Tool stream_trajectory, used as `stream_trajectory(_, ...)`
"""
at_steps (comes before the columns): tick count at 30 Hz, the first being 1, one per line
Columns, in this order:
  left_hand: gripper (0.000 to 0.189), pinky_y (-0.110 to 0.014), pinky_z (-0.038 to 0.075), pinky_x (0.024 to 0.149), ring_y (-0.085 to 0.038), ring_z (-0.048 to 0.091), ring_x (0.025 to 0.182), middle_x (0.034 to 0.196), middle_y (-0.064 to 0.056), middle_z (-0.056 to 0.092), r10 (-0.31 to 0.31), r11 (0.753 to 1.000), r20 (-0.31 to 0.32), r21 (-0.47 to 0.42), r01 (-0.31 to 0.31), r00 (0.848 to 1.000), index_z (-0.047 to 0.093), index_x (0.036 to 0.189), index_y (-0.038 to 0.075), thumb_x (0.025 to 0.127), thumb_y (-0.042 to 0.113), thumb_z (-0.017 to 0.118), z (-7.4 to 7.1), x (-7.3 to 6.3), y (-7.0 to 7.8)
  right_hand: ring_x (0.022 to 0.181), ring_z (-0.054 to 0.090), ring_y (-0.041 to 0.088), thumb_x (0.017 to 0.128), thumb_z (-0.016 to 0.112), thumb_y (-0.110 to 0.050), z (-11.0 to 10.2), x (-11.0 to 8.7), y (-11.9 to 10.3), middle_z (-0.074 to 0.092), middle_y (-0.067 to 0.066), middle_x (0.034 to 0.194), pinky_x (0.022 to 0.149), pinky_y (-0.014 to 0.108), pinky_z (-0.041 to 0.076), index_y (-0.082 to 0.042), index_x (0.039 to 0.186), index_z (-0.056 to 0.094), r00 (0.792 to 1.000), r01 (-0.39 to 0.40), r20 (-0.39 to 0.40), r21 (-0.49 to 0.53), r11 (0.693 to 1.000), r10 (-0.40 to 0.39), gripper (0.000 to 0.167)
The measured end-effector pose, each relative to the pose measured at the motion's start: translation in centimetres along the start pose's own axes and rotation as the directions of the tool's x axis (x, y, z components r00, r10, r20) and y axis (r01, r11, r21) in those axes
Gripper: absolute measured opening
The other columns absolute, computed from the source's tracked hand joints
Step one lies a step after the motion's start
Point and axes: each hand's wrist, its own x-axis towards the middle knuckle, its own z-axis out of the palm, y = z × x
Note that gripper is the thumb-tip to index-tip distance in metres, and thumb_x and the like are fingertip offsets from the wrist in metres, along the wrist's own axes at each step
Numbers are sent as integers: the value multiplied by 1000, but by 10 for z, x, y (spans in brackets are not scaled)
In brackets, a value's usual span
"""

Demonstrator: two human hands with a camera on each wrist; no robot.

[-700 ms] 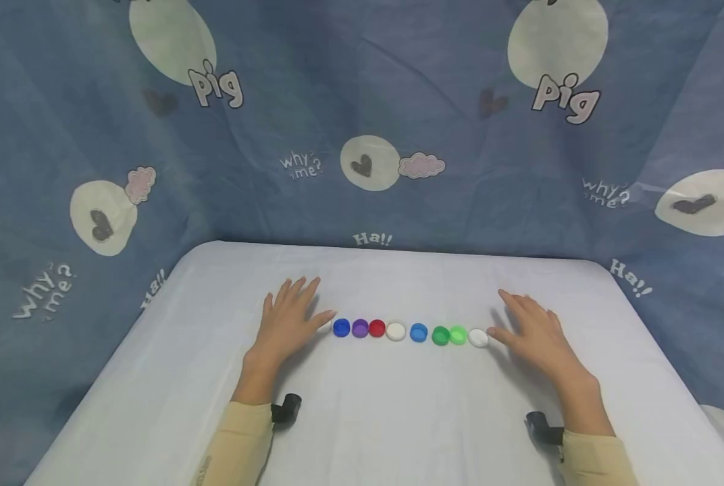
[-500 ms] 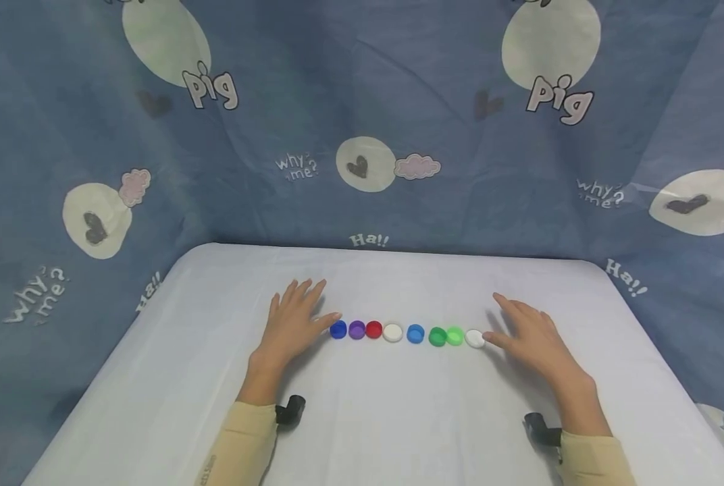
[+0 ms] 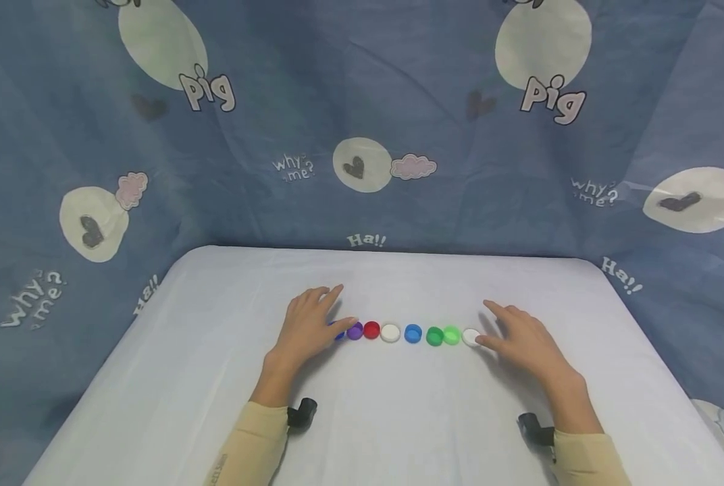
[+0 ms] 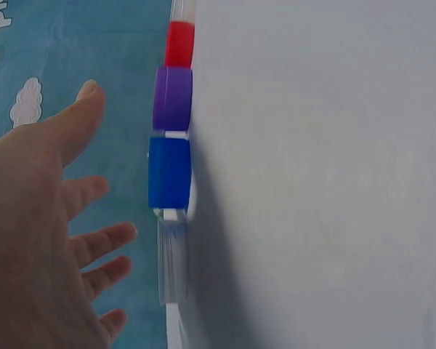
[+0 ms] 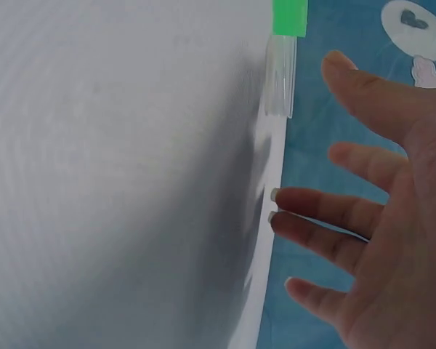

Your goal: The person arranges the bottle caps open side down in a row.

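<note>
A row of small round caps lies across the white table. Left to right in the head view come a blue cap (image 3: 338,335) partly covered by my thumb, a purple cap (image 3: 354,331), a red cap (image 3: 371,330), a white cap (image 3: 390,333), a lighter blue cap (image 3: 413,333), a dark green cap (image 3: 434,337), a light green cap (image 3: 452,335) and a whitish clear cap (image 3: 470,337). My left hand (image 3: 306,331), fingers spread, hovers over the left end, hiding another clear cap (image 4: 172,262). At the right end is my right hand (image 3: 527,345), fingers extended. Neither holds anything.
The white cloth-covered table (image 3: 398,418) reaches back to a blue printed curtain (image 3: 265,202), which also hangs along both sides. A black wrist mount (image 3: 302,413) sticks out inward from the left sleeve, with another black mount (image 3: 535,430) on the right.
My left hand has moved right along the row, covering more of the blue cap. The right hand has shifted slightly left and nearer, its thumb now over the last clear cap's edge.
</note>
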Motion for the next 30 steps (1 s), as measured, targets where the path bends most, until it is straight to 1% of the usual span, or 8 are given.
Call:
stream_trajectory(9, 78, -55, 24, 118, -31, 40, 140, 147, -10, 48, 46, 999, 0, 26, -46, 999, 37, 154, 25, 90, 65, 57, 4, 7, 16, 133, 45, 49, 90, 65, -49, 2, -1, 3, 56, 25, 138, 107, 65, 35, -10, 149, 44, 999, -32, 16, 4, 999, 32, 73)
stream_trajectory(17, 80, -54, 24, 118, -30, 39, 141, 147, -9, 48, 60, 998, 12, 16, -60, 998, 36, 154, 28, 89, 68, 56, 10, 13, 34, 128, 51, 47, 90, 66, -49, -1, 2, 2, 64, 21, 127, 105, 64, 38, -11, 147, 47, 999, -35, 12, -3, 999, 35, 71)
stream_trajectory(19, 79, -54, 24, 119, -30, 38, 142, 148, -8, 47, 61, 998, 18, 19, -61, 998, 35, 155, 29, 89, 68, 55, 12, 13, 38, 125, 53, 45, 90, 66, -48, -2, 3, 1, 65, 20, 124, 103, 63, 39, -11, 146, 48, 999, -33, 10, -3, 999, 33, 70)
stream_trajectory(21, 78, -53, 24, 119, -29, 38, 142, 149, -7, 47, 67, 997, 24, 21, -68, 997, 35, 155, 29, 90, 67, 55, 13, 13, 42, 126, 53, 45, 90, 66, -49, -2, 3, 1, 66, 20, 123, 104, 64, 39, -11, 146, 48, 999, -38, 18, -2, 999, 38, 70)
stream_trajectory(24, 77, -53, 25, 118, -29, 39, 142, 148, -8, 48, 83, 996, 24, 9, -83, 996, 36, 154, 27, 90, 64, 57, 16, 11, 47, 124, 55, 45, 89, 67, -49, -1, 1, 1, 68, 19, 119, 103, 64, 39, -11, 145, 50, 998, -44, 34, 2, 999, 44, 70)
stream_trajectory(26, 76, -53, 25, 118, -28, 40, 141, 147, -7, 49, 88, 996, 29, 1, -88, 996, 36, 154, 28, 90, 64, 57, 19, 11, 51, 122, 57, 44, 89, 67, -49, -1, 1, 1, 69, 18, 117, 102, 63, 40, -10, 144, 50, 998, -44, 39, 4, 999, 43, 70)
stream_trajectory(30, 77, -51, 28, 116, -28, 42, 138, 144, -7, 50, 87, 996, 41, -22, -86, 995, 37, 154, 30, 89, 65, 58, 23, 13, 59, 107, 63, 34, 88, 68, -49, -1, 0, 1, 69, 12, 107, 95, 58, 46, -11, 143, 52, 999, -36, 27, 0, 999, 36, 68)
